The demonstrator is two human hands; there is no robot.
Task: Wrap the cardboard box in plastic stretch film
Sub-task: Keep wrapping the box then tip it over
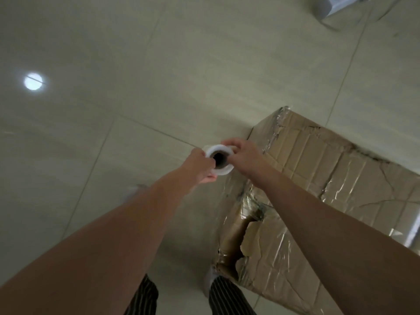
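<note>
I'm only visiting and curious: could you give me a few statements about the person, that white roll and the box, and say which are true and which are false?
1. The left hand and the right hand both hold the roll of film. True.
2. The cardboard box stands on a table. False: it stands on the tiled floor.
3. Shiny film already covers parts of the cardboard box. True.
4. The cardboard box is undamaged. False: there is a tear in it near the person's legs.
5. The camera looks into the hollow core of the roll of film. True.
</note>
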